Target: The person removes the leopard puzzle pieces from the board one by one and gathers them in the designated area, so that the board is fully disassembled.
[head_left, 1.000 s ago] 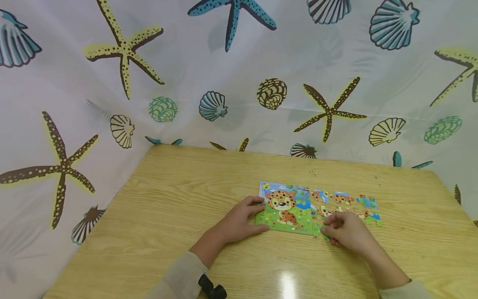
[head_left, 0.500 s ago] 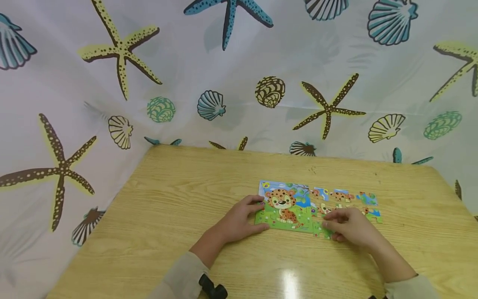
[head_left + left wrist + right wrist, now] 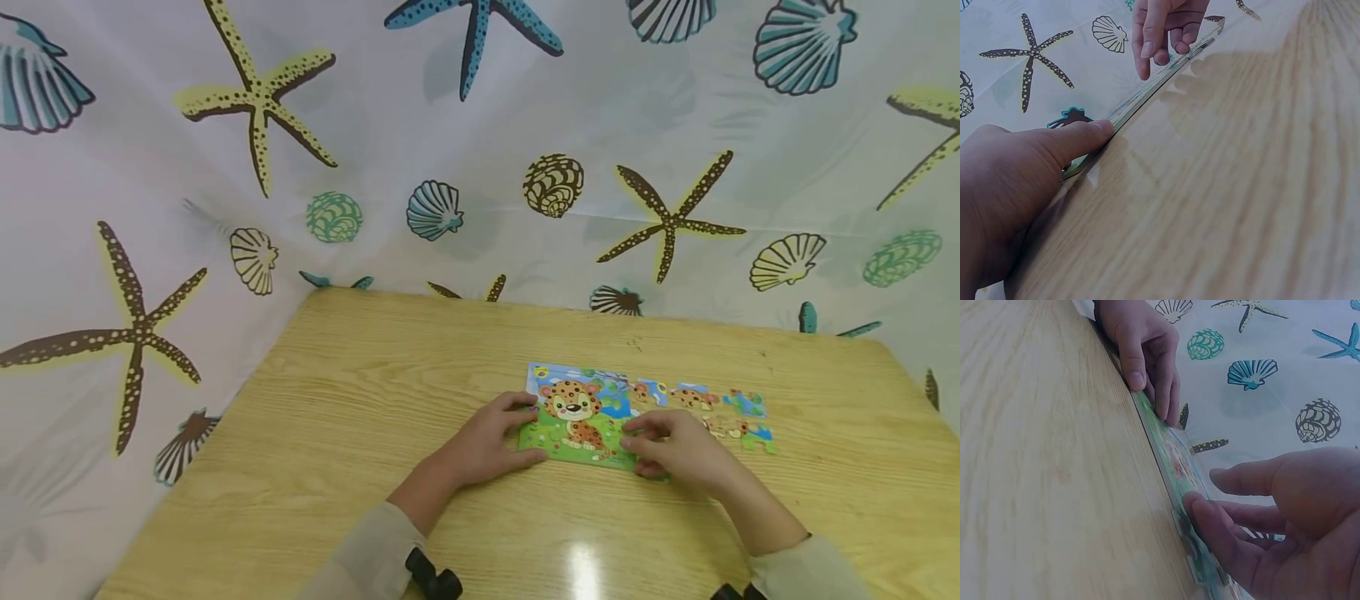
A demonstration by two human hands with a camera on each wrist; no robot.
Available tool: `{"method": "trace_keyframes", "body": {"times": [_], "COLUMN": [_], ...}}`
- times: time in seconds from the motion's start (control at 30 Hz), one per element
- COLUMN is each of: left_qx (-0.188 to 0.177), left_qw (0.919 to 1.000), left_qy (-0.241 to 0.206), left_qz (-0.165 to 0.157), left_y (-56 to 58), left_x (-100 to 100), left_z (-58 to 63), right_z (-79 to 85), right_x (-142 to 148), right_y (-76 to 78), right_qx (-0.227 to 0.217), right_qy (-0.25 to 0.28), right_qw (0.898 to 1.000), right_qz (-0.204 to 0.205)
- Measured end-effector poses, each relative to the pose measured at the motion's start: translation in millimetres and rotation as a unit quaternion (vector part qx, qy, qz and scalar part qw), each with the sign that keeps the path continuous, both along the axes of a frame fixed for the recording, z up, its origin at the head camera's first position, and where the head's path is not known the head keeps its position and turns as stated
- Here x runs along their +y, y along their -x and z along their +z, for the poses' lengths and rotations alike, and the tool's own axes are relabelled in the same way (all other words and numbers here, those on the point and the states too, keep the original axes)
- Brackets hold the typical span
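Note:
A jigsaw puzzle point(image 3: 576, 429) with a spotted leopard cub on green grass lies flat on the wooden table. My left hand point(image 3: 480, 443) rests at its left side, the thumb along the near edge and fingers on the left edge. Over the puzzle's right edge is my right hand point(image 3: 686, 454); its fingertips are at the lower right part. In the right wrist view no piece shows between the parted fingers of this hand point(image 3: 1310, 506). Joined or closely laid puzzle pieces point(image 3: 693, 397) extend right of the picture, partly hidden by the right hand.
More pieces point(image 3: 745, 403) and a green-and-blue corner piece point(image 3: 759, 437) lie at the right end of the rows. The wooden tabletop point(image 3: 360, 375) spreads around the puzzle. A white curtain point(image 3: 480, 167) printed with starfish and shells hangs behind and at the left.
My right hand has moved left from the lower green piece onto the right edge of the leopard picture. My left hand stays at the puzzle's left side. The head view has shifted slightly.

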State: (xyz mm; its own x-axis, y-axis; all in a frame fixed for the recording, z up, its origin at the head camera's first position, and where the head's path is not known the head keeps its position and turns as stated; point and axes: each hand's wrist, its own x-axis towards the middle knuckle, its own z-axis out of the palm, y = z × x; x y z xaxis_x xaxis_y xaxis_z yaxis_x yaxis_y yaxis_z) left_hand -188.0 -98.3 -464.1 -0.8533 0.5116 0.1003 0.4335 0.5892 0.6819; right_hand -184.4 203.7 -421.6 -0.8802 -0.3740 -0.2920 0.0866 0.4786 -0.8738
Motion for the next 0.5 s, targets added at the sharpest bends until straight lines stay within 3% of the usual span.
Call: {"method": "trace_keyframes", "body": {"times": [0.5], "left_qx": [0.004], "left_qw": [1.0000], "left_qy": [0.003], "left_qz": [0.003], "left_y": [2.3], "left_x": [0], "left_z": [-5.2], "right_z": [-5.0], "right_x": [-31], "right_y": [8.4], "right_qx": [0.024], "right_qy": [0.012], "right_qw": [0.999], "right_qz": [0.024]}}
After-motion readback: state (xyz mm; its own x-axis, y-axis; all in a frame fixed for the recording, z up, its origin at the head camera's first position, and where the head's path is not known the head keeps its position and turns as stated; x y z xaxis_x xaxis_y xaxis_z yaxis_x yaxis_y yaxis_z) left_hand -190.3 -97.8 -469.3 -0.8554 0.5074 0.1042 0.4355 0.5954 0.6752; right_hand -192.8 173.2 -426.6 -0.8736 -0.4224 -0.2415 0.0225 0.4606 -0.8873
